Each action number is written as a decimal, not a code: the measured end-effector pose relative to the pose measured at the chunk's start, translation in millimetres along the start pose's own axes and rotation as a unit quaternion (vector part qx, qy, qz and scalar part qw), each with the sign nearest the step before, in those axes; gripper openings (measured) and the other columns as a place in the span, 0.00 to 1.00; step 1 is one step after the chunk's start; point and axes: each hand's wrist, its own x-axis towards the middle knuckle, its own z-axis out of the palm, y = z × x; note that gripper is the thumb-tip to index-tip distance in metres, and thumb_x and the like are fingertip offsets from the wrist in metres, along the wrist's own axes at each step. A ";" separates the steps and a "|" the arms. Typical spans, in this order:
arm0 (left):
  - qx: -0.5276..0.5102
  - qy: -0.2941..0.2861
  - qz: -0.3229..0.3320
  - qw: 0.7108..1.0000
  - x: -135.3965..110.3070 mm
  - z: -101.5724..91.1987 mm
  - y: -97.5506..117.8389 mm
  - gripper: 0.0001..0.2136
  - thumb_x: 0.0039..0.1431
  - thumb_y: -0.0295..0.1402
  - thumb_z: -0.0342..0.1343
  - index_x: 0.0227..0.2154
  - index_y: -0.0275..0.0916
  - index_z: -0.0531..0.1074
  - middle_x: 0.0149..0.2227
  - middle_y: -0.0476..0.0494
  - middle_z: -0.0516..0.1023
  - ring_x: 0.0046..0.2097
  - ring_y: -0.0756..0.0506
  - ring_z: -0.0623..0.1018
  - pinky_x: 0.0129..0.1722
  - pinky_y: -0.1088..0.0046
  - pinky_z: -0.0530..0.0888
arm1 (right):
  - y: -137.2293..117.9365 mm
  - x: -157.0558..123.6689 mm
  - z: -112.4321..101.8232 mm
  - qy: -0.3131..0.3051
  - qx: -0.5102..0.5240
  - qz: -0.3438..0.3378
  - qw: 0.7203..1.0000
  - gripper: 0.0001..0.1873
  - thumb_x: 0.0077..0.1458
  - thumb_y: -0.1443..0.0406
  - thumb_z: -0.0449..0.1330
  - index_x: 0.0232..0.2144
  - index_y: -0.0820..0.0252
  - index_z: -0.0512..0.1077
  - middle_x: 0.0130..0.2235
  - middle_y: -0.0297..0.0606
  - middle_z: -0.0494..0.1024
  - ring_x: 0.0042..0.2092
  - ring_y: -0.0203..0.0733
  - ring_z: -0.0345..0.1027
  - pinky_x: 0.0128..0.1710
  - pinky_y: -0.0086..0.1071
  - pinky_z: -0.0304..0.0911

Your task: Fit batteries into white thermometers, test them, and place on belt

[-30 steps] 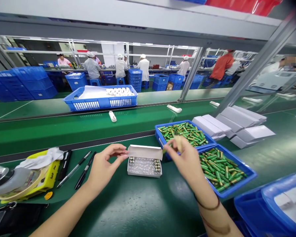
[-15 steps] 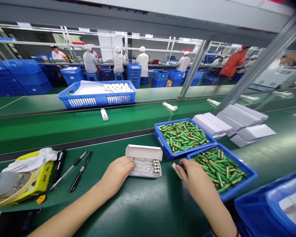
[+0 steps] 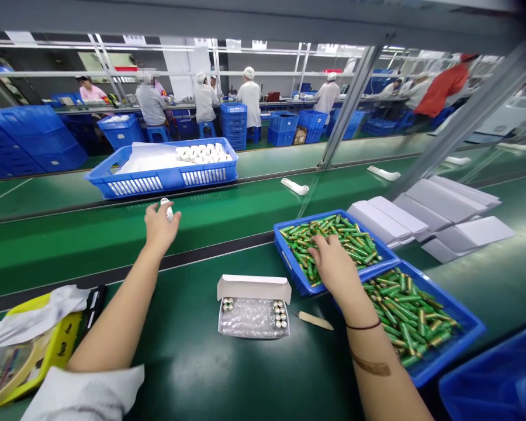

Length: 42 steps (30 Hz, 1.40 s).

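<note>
My left hand reaches out over the green conveyor belt, its fingers and thumb closed around a small white plastic device. Bent fingers of my right hand press into green-and-gold batteries in the upper blue tray; the palm side is hidden. Between my arms lies an open white box with bubble wrap inside and several upright batteries at both ends. Right of the box lies a thin-bladed knife with a pale handle, out of my hands.
A second blue tray of batteries stands at right, with folded white boxes behind. White devices lie along the belt. Beyond it sits a blue crate. A yellow bin stands at left; metal posts rise ahead.
My left hand has left the box and moved forward to the white device on the belt. My right hand has let go of the knife and moved into the upper battery tray. The view has shifted.
</note>
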 end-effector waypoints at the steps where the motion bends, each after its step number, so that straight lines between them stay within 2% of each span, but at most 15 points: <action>1: 0.012 -0.001 -0.033 0.999 17.3 7.3 -11.2 0.19 0.55 0.31 0.55 0.50 0.32 0.69 0.60 0.25 0.56 0.63 0.27 0.55 0.58 0.45 0.56 | -1.1 0.7 -0.3 -0.002 0.000 0.003 1.000 0.13 0.63 0.64 0.50 0.47 0.63 0.68 0.42 0.47 0.68 0.36 0.47 0.70 0.31 0.33 0.59; 3: 0.025 -0.015 -0.086 0.996 42.2 19.1 -30.4 0.19 0.53 0.31 0.59 0.48 0.31 0.70 0.61 0.24 0.53 0.63 0.23 0.53 0.56 0.41 0.56 | -2.8 1.1 -1.8 -0.007 -0.001 0.001 1.000 0.11 0.62 0.63 0.53 0.45 0.60 0.69 0.41 0.44 0.69 0.33 0.44 0.70 0.29 0.32 0.57; 5: 0.029 -0.035 -0.123 0.991 56.2 26.7 -44.8 0.16 0.52 0.33 0.61 0.44 0.32 0.72 0.59 0.28 0.59 0.60 0.27 0.60 0.55 0.41 0.59 | -4.2 1.1 -2.7 -0.009 -0.003 -0.004 1.000 0.10 0.61 0.62 0.55 0.44 0.58 0.69 0.41 0.41 0.69 0.33 0.43 0.70 0.30 0.32 0.57; 9: 0.021 -0.042 -0.143 0.989 65.9 30.5 -64.2 0.13 0.56 0.34 0.59 0.43 0.35 0.71 0.52 0.42 0.69 0.55 0.37 0.68 0.53 0.52 0.67 | -8.9 3.0 -0.6 0.002 -0.015 -0.007 1.000 0.08 0.62 0.64 0.54 0.43 0.60 0.68 0.42 0.42 0.70 0.38 0.45 0.70 0.35 0.34 0.58; 13: -0.013 -0.009 -0.144 0.990 67.1 27.7 -67.0 0.12 0.59 0.34 0.56 0.43 0.34 0.71 0.49 0.41 0.71 0.50 0.40 0.72 0.49 0.55 0.70 | -15.2 8.3 2.6 -0.002 -0.020 -0.021 1.000 0.09 0.64 0.66 0.49 0.41 0.63 0.68 0.43 0.45 0.71 0.39 0.44 0.70 0.38 0.35 0.57; 15: -0.049 0.010 -0.138 0.989 65.0 27.7 -57.3 0.12 0.58 0.33 0.58 0.42 0.34 0.71 0.45 0.42 0.73 0.46 0.42 0.74 0.47 0.56 0.71 | -17.2 11.1 3.2 -0.007 -0.020 -0.027 0.999 0.10 0.65 0.68 0.47 0.39 0.64 0.68 0.43 0.46 0.71 0.38 0.44 0.71 0.38 0.35 0.57; 19: -0.180 0.042 -0.082 0.979 45.4 27.5 -15.2 0.23 0.42 0.27 0.66 0.45 0.36 0.72 0.36 0.46 0.76 0.38 0.42 0.76 0.43 0.62 0.72 | -17.5 15.8 1.7 -0.010 -0.007 -0.022 1.000 0.10 0.64 0.66 0.49 0.39 0.65 0.69 0.42 0.46 0.72 0.36 0.43 0.72 0.32 0.33 0.56; 22: -0.298 0.048 -0.033 0.953 12.3 17.2 28.8 0.27 0.45 0.32 0.63 0.51 0.38 0.68 0.41 0.43 0.78 0.39 0.45 0.77 0.40 0.70 0.72 | -16.2 19.1 -0.4 -0.009 0.023 -0.018 1.000 0.07 0.62 0.65 0.53 0.38 0.63 0.69 0.43 0.44 0.72 0.35 0.41 0.72 0.30 0.30 0.55; 23: -0.346 0.051 -0.025 0.937 -1.3 11.0 43.7 0.26 0.48 0.34 0.61 0.52 0.38 0.67 0.43 0.42 0.77 0.41 0.46 0.77 0.40 0.72 0.72 | -16.1 20.5 -0.8 -0.008 0.037 -0.017 0.999 0.06 0.61 0.65 0.54 0.38 0.62 0.69 0.42 0.43 0.73 0.36 0.40 0.72 0.31 0.29 0.56; 25: -0.527 0.036 -0.031 0.848 -29.1 -4.2 70.5 0.22 0.48 0.36 0.62 0.47 0.38 0.70 0.46 0.40 0.76 0.44 0.46 0.75 0.39 0.76 0.71 | -16.6 23.8 -0.9 -0.003 0.063 -0.014 0.998 0.06 0.61 0.65 0.55 0.37 0.62 0.70 0.40 0.41 0.74 0.38 0.40 0.72 0.32 0.28 0.56; 28: -0.647 0.005 -0.064 0.759 -63.4 -26.4 97.3 0.17 0.48 0.37 0.63 0.42 0.39 0.74 0.42 0.43 0.77 0.41 0.47 0.75 0.33 0.78 0.69 | -18.5 29.2 0.6 0.002 0.092 -0.002 0.996 0.06 0.60 0.65 0.55 0.35 0.62 0.71 0.36 0.40 0.76 0.37 0.41 0.71 0.32 0.28 0.55; 30: -0.680 -0.013 -0.078 0.729 -77.1 -36.6 105.0 0.17 0.48 0.37 0.63 0.42 0.39 0.75 0.40 0.44 0.78 0.38 0.49 0.74 0.31 0.78 0.69 | -18.8 31.8 1.3 0.003 0.105 0.003 0.994 0.06 0.59 0.65 0.55 0.32 0.61 0.71 0.33 0.39 0.77 0.35 0.41 0.71 0.31 0.28 0.54; 33: -0.703 -0.038 -0.087 0.705 -84.9 -44.2 106.8 0.15 0.49 0.36 0.63 0.41 0.39 0.75 0.39 0.44 0.78 0.35 0.49 0.73 0.31 0.78 0.69 | -16.0 33.1 -0.3 0.004 0.119 0.002 0.993 0.06 0.57 0.66 0.57 0.30 0.61 0.71 0.32 0.37 0.77 0.34 0.40 0.70 0.30 0.28 0.53; 39: -0.719 -0.051 -0.096 0.687 -85.4 -49.9 103.1 0.15 0.51 0.37 0.62 0.42 0.38 0.75 0.39 0.43 0.78 0.34 0.49 0.73 0.31 0.76 0.70 | -16.7 32.2 -10.8 0.035 0.125 0.016 0.991 0.07 0.58 0.66 0.53 0.37 0.60 0.70 0.37 0.40 0.77 0.37 0.41 0.70 0.31 0.28 0.53; 42: -0.721 -0.047 -0.101 0.684 -86.3 -51.8 103.8 0.16 0.51 0.36 0.62 0.43 0.37 0.74 0.38 0.43 0.78 0.34 0.49 0.73 0.31 0.77 0.70 | -26.6 34.8 -12.0 0.035 0.121 0.010 0.992 0.07 0.59 0.67 0.53 0.39 0.61 0.68 0.34 0.40 0.77 0.35 0.41 0.69 0.30 0.29 0.51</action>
